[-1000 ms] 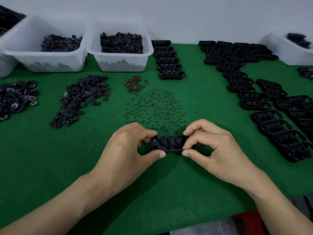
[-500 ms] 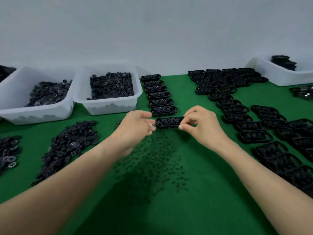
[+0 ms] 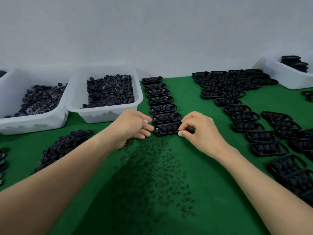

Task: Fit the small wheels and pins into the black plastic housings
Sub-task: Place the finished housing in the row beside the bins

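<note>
Right hand (image 3: 201, 131) grip pinching housing (image 3: 166, 130) end; left hand (image 3: 133, 126) grip spread beside it; housing interior blurred.

No readable text, labels or numbers appear on anything.

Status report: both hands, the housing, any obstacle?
Right hand pinches housing at its right end. Left hand relaxed, fingers beside its left end. Housing sits at near end of the column. Loose pins nearby, nothing blocking.
</note>
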{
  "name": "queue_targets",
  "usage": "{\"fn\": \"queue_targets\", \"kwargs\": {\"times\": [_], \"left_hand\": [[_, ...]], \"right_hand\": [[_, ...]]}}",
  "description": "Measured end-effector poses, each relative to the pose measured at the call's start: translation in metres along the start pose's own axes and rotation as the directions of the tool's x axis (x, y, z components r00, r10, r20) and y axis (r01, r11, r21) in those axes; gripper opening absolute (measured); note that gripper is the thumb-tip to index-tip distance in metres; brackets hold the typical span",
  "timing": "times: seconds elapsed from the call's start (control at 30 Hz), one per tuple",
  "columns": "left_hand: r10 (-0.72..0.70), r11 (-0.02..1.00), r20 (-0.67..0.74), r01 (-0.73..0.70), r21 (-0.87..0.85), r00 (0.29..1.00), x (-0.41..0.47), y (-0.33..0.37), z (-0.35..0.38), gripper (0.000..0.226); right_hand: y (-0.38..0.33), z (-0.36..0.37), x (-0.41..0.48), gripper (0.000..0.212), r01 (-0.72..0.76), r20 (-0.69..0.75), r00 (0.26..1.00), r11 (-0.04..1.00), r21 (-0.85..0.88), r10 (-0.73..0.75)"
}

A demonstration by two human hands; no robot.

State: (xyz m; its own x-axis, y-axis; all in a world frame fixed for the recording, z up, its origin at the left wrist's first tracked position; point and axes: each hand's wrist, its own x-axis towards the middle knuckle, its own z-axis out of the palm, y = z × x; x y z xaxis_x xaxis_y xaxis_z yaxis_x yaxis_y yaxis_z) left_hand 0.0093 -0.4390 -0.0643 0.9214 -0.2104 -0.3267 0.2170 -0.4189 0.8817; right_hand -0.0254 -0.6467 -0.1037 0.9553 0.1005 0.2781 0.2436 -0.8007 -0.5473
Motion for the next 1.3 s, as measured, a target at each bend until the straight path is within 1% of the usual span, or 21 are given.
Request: {"fn": "queue_targets", "kwargs": {"times": [0.2,0.3,0.37,0.43,0.5,0.53,0.6,0.67,0.77,0.87,1.0,1.07,1.13,1.2,1.27,1.3], "left_hand": [[0.051,0.997,-0.025,-0.050,0.052,0.998,-0.005,-0.003,0.008,0.022],[0.105,0.994,-0.092,-0.101,0.045,0.990,-0.018,-0.003,0.006,0.017],[0.214,0.975,-0.176,-0.200,0.094,0.961,-0.034,-0.007,-0.002,0.012],[0.348,0.930,-0.250,-0.300,0.210,0.904,-0.058,-0.020,-0.015,0.010],[0.420,0.890,-0.280,-0.333,0.310,0.863,-0.087,-0.040,-0.033,0.016],[0.425,0.883,-0.291,-0.322,0.342,0.857,-0.102,-0.052,-0.042,0.019],[0.389,0.899,-0.348,-0.271,0.343,0.853,-0.133,-0.077,-0.064,0.024],[0.334,0.933,-0.444,-0.225,0.282,0.832,-0.164,-0.101,-0.085,0.028],[0.270,0.961,-0.563,-0.183,0.207,0.781,-0.211,-0.133,-0.112,0.027],[0.217,0.976,-0.671,-0.139,0.169,0.709,-0.249,-0.162,-0.135,0.023],[0.161,0.986,-0.771,-0.072,0.149,0.616,-0.277,-0.197,-0.175,0.018],[0.133,0.990,-0.805,-0.047,0.130,0.578,-0.284,-0.211,-0.196,0.016],[0.106,0.993,-0.828,-0.023,0.112,0.551,-0.289,-0.222,-0.217,0.014],[0.085,0.996,-0.837,-0.013,0.093,0.540,-0.292,-0.230,-0.233,0.012],[0.080,0.996,-0.839,-0.018,0.084,0.539,-0.293,-0.236,-0.245,0.012],[0.081,0.996,-0.838,-0.021,0.083,0.540,-0.292,-0.238,-0.250,0.012]], "right_hand": [[-0.005,-0.005,-0.004,0.007,0.002,-0.014,1.000,1.000,-0.008,-0.002],[-0.016,-0.012,-0.010,0.006,0.014,-0.044,0.999,0.998,-0.066,-0.017],[-0.033,-0.015,-0.018,0.006,0.072,-0.061,0.995,0.993,-0.096,-0.078],[-0.059,-0.011,-0.029,0.008,0.172,-0.031,0.984,0.982,-0.077,-0.175],[-0.091,-0.001,-0.040,0.006,0.268,0.060,0.962,0.963,-0.024,-0.266],[-0.107,0.007,-0.044,0.004,0.308,0.119,0.945,0.952,0.006,-0.306],[-0.140,0.027,-0.051,0.003,0.385,0.232,0.891,0.921,0.065,-0.389],[-0.173,0.049,-0.056,0.007,0.443,0.319,0.828,0.887,0.132,-0.461],[-0.224,0.083,-0.059,0.009,0.500,0.390,0.745,0.840,0.212,-0.542],[-0.273,0.119,-0.060,0.008,0.523,0.428,0.693,0.813,0.256,-0.581],[-0.339,0.171,-0.050,0.012,0.545,0.423,0.675,0.795,0.268,-0.605],[-0.373,0.200,-0.040,0.018,0.565,0.417,0.671,0.787,0.249,-0.613],[-0.403,0.229,-0.029,0.026,0.569,0.442,0.670,0.795,0.210,-0.597],[-0.427,0.254,-0.018,0.038,0.573,0.449,0.687,0.806,0.149,-0.571],[-0.443,0.272,-0.005,0.059,0.600,0.448,0.699,0.798,0.056,-0.558],[-0.450,0.278,0.002,0.069,0.621,0.466,0.689,0.783,0.017,-0.556]]}}
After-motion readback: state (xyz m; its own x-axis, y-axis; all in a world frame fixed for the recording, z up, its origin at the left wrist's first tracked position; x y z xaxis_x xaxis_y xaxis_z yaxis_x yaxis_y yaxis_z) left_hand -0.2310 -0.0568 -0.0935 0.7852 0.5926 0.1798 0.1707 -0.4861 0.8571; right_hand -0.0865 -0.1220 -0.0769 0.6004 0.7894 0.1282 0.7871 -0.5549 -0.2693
